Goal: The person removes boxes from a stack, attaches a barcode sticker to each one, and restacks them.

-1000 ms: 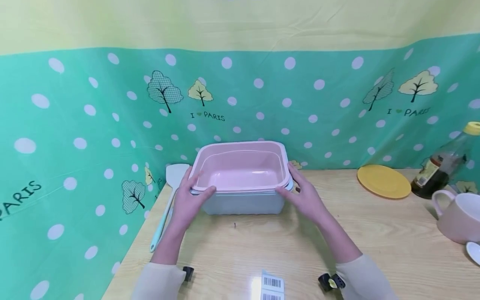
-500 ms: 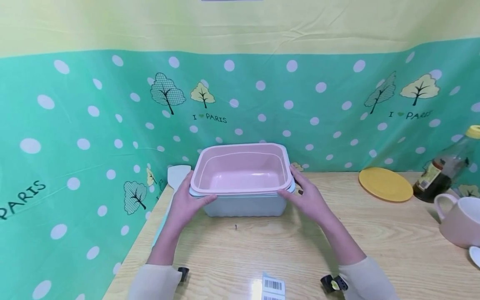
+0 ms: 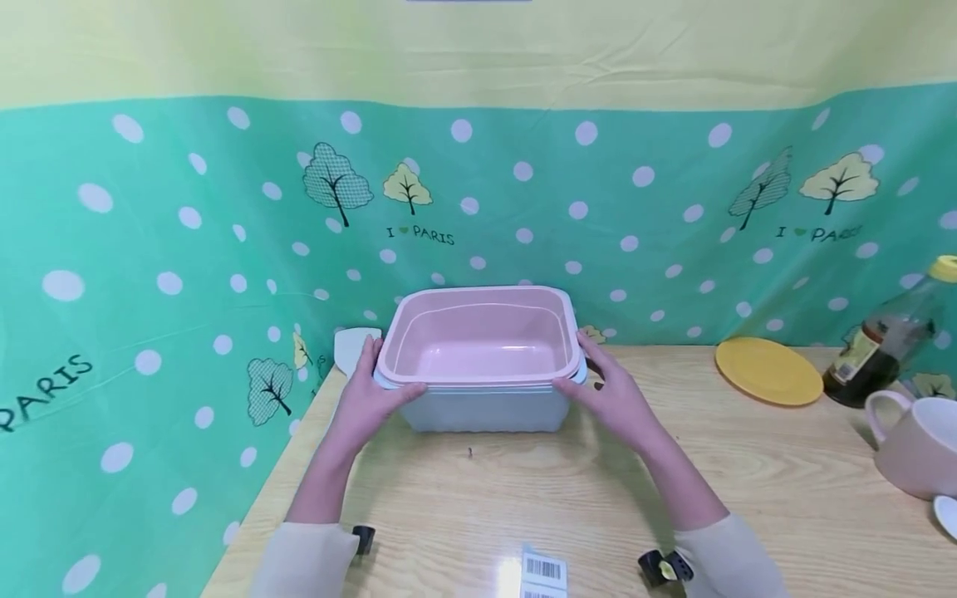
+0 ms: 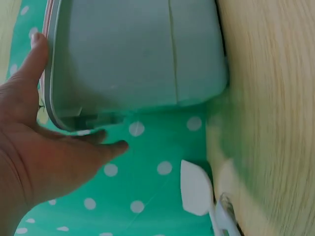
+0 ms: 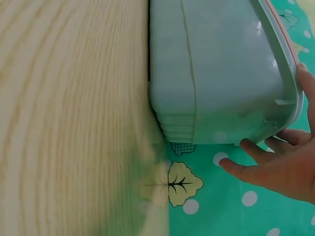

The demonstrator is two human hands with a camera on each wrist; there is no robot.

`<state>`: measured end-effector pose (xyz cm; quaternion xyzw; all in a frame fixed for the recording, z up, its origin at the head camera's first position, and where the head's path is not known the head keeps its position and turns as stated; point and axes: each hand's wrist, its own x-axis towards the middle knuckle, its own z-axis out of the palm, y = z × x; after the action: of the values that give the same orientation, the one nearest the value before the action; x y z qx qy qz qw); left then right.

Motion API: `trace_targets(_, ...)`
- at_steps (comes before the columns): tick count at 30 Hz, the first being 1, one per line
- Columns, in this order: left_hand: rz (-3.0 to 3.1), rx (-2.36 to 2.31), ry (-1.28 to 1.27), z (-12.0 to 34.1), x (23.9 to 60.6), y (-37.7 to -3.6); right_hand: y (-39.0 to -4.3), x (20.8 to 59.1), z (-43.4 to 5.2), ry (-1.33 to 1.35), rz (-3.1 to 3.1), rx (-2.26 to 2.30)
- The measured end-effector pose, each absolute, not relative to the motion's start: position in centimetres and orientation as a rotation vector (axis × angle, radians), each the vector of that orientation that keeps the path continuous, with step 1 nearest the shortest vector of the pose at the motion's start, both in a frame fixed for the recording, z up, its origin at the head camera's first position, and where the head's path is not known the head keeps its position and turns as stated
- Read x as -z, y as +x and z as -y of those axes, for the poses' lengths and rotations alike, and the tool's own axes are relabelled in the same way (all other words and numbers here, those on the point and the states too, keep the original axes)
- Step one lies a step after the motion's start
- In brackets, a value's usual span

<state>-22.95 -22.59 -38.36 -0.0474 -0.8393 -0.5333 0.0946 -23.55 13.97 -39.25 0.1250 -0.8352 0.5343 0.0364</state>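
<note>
A pink plastic basin (image 3: pixel 482 340) sits nested in a light blue box (image 3: pixel 486 413) on the wooden table, with their rims stacked close together. At the left corner my left hand (image 3: pixel 366 409) holds the rim, thumb on the front edge and fingers along the side. My right hand (image 3: pixel 616 404) grips the opposite corner, its thumb on the front rim. In the right wrist view, the lower fingers (image 5: pixel 246 174) spread off the blue wall. The left wrist view has the left thumb (image 4: pixel 35 56) against the rim and the other fingers extended beside the box's end.
A spatula (image 3: pixel 355 347) with a white head lies left of the box, partly behind my left arm. To the right are a yellow plate (image 3: pixel 768 371), a bottle of dark liquid (image 3: pixel 860 365), a pink mug (image 3: pixel 915 453) and a white spoon end (image 3: pixel 948 513). Barcode labels (image 3: pixel 544 571) lie in front.
The camera view has shifted slightly. The pink basin's left front corner and my left hand have moved a little left over the last half second. The right hand stays at its corner.
</note>
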Motion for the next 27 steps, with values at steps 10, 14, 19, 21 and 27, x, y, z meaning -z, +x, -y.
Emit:
trace_targets(10, 2.655, 0.979, -0.171, 22.9, 38.6, -23.0, -23.6, 39.2, -13.8, 0.401, 2.622, -1.471)
trace_targets(14, 2.542, 1.229, -0.223, 22.3, 38.9, -23.2, -23.5, 39.4, -13.7, 0.439, 2.590, -1.439)
trace_targets(19, 2.439, 1.440, -0.205, 21.7, 39.0, -23.1, -23.5, 39.5, -13.8, 0.461, 2.568, -1.450)
trace_targets(21, 2.425, 1.483, -0.191, 21.5, 38.9, -23.0, -23.5, 39.5, -13.9, 0.443, 2.576, -1.455)
trace_targets(27, 2.385, 1.587, -0.166, 20.9, 38.0, -22.4, -23.4, 38.6, -14.4, 0.400, 2.565, -1.453)
